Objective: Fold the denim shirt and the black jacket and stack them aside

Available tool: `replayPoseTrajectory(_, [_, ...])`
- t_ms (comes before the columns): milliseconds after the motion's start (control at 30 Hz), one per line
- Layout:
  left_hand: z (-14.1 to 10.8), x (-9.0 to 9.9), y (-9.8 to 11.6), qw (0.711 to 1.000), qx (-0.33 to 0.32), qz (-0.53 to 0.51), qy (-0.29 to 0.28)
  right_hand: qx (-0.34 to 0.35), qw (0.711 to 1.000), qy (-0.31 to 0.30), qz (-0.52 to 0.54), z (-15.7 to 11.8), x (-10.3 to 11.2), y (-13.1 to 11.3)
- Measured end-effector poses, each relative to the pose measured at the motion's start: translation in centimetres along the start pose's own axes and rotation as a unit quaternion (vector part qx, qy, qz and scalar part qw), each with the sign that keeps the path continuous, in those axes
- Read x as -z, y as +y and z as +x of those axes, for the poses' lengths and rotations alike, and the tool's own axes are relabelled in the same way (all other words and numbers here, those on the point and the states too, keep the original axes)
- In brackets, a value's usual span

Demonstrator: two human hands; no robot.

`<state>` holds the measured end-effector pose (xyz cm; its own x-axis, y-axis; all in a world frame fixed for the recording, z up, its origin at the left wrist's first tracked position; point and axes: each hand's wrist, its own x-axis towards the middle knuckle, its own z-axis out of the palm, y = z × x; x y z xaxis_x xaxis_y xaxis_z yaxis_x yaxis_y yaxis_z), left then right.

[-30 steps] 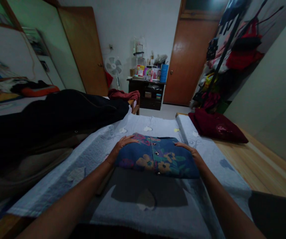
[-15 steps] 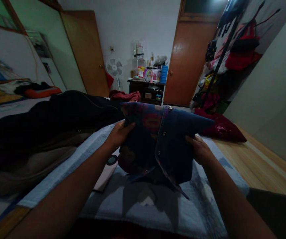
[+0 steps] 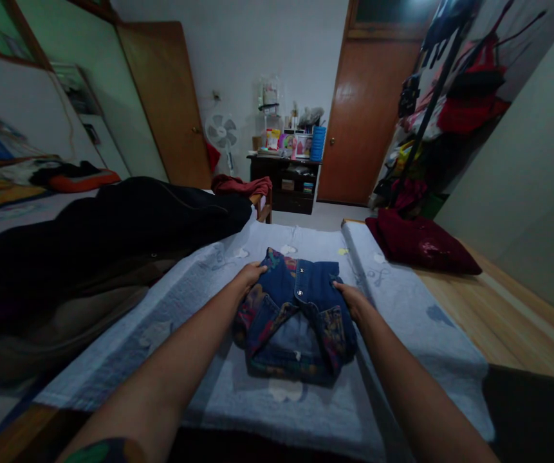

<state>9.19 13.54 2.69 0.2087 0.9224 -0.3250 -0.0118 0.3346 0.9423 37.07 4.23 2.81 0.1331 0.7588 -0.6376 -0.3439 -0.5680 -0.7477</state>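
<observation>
Jacket (image 3: 322, 280) collar-up, flat on bed (image 3: 402, 308). Left fingers (image 3: 256, 270) nearly closed, gripping jacket's left edge; right fingers (image 3: 341, 287) pinching its right edge. Pillow (image 3: 416, 244) beyond jacket, rightward; black cloth (image 3: 136, 212) leftward.

One denim garment (image 3: 277, 283) with a floral print is shown; two metal buttons (image 3: 300, 281) can be counted on its upper placket, and one small white mark (image 3: 297, 355) is seen inside its opening. One maroon cushion (image 3: 421, 244) is included. In the background, two wooden doors (image 3: 378, 103) are depicted, with one knob visible on each. One fan (image 3: 221, 130), one dark cabinet (image 3: 281, 200) and one blue cylindrical object (image 3: 318, 143) are also represented.
</observation>
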Motion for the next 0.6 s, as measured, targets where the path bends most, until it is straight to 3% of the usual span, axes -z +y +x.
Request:
replayPoseTrajectory(167, [-0.8, 1.2, -1.2, 0.996, 0.039, 0.005, -0.082, 0.001, 0.999, -0.047, -0.006, 0.1, 0.9, 0.2])
replayPoseTrajectory(267, [-1.4, 2.1, -1.8, 0.986, 0.052, 0.034, -0.152, 0.069, 0.995, -0.063, -0.035, 0.2, 1.0, 0.3])
replayPoseTrajectory(333, [-1.6, 2.3, -2.1, 0.985, 0.007, 0.048, -0.168, 0.136, 0.988, -0.052, -0.044, 0.4, 0.9, 0.3])
replayPoseTrajectory(400, [-1.4, 2.3, -2.3, 0.984, -0.065, 0.051, -0.159, 0.188, 0.98, -0.053, -0.032, 0.6, 0.8, 0.2])
replayPoseTrajectory(500, [-0.8, 2.0, -2.6, 0.98, -0.162, 0.053, -0.101, 0.243, 0.968, -0.061, 0.008, 1.5, 0.9, 0.1])
replayPoseTrajectory(600, [-0.3, 2.0, -3.4, 0.985, -0.143, 0.092, 0.003, 0.221, 0.975, 0.007, -0.005, 2.5, 1.4, 0.3])
